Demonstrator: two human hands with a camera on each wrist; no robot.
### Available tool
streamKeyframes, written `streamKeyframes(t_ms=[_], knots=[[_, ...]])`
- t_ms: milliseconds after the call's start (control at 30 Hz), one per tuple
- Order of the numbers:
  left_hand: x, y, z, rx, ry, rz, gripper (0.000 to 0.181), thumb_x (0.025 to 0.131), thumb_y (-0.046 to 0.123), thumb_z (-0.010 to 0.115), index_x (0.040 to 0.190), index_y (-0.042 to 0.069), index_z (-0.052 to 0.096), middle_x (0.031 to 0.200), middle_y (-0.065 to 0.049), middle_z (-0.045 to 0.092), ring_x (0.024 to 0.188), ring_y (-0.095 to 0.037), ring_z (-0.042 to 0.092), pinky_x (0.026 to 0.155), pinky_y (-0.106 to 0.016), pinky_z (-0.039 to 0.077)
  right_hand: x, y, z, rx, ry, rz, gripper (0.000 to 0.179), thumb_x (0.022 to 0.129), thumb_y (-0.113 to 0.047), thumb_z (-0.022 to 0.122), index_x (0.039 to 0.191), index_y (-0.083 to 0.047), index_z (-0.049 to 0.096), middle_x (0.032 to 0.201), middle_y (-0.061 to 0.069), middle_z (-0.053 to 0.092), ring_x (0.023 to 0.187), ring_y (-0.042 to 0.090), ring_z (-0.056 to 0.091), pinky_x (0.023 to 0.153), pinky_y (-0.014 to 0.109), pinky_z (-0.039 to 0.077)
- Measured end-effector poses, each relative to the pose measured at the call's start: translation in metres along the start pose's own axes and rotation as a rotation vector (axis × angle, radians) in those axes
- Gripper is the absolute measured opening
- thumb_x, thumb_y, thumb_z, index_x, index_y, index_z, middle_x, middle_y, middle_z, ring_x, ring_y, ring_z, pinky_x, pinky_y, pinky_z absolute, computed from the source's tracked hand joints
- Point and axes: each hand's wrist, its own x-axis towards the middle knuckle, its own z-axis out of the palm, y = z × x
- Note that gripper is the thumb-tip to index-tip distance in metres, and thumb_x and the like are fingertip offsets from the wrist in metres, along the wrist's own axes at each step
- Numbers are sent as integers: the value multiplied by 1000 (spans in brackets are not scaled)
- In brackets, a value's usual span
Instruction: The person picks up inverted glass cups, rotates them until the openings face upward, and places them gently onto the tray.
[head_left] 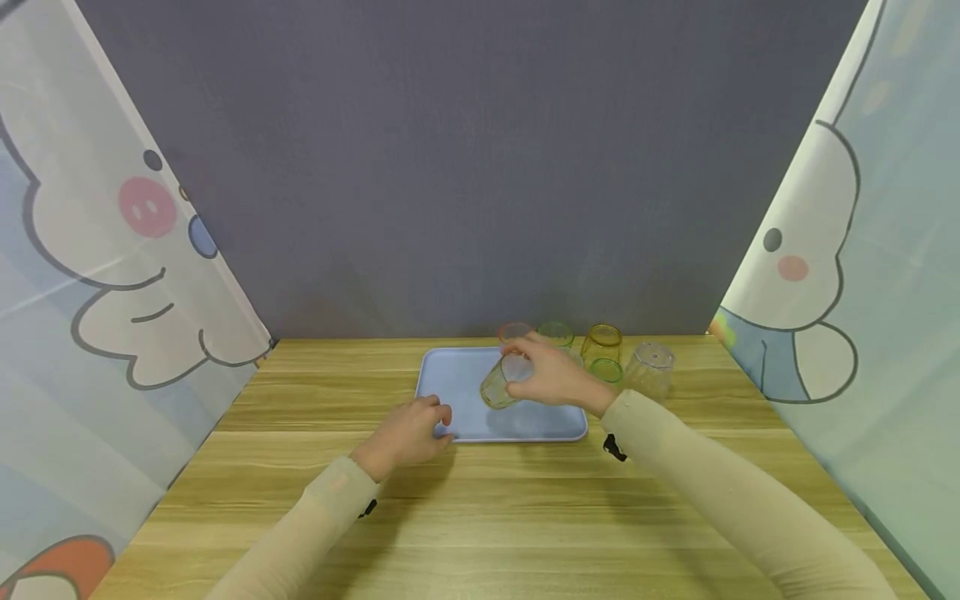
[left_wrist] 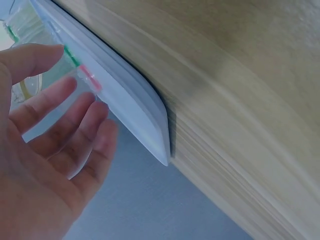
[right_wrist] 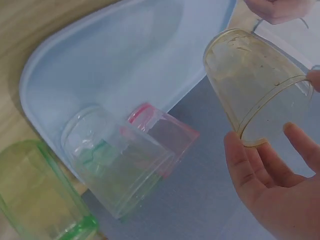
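In the head view my right hand point(head_left: 551, 371) holds a yellow-tinted clear cup point(head_left: 497, 387) by its rim, tilted above the light blue tray point(head_left: 450, 375). The right wrist view shows thumb and fingers around the rim of that cup point(right_wrist: 250, 75). My left hand point(head_left: 408, 429) is at the tray's front left corner, its fingers loosely bent with nothing between them. A clear cup point(right_wrist: 112, 160) and a pink-rimmed cup point(right_wrist: 162, 135) stand at the tray's far right part, partly hidden by my right hand in the head view.
Right of the tray are an amber cup point(head_left: 602, 340), a green-rimmed cup point(head_left: 606, 371) and a clear ribbed cup point(head_left: 651, 367). Another green-rimmed cup point(head_left: 556, 333) stands at the back. A dark grey panel point(head_left: 480, 167) rises behind the wooden table point(head_left: 510, 517).
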Motion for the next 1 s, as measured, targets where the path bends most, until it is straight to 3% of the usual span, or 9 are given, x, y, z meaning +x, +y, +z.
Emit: streamKeyframes(t_ms=[267, 633, 1000], knots=[[-2, -5, 2, 55, -28, 4, 17, 87, 21, 80, 88, 8, 68, 83, -1, 60, 73, -18, 58, 65, -37, 51, 5, -4, -2, -91, -49, 12, 57, 85, -32, 67, 139, -15, 59, 140, 8, 51, 132, 34, 45, 96, 52, 47], [-3, -6, 6, 43, -90, -23, 21, 87, 17, 79, 77, 14, 60, 76, 3, 54, 68, -14, 52, 60, -35, 46, 14, -2, -2, -187, -56, 12, 59, 85, -34, 67, 139, -13, 59, 144, 11, 49, 130, 35, 45, 94, 52, 49], [0, -5, 12, 45, -91, 4, 26, 87, 9, 77, 72, 13, 56, 71, 4, 49, 65, -12, 45, 59, -33, 42, 23, 12, 0, -256, -44, 22, 57, 85, -34, 67, 138, -14, 60, 141, 12, 51, 125, 33, 47, 96, 52, 48]])
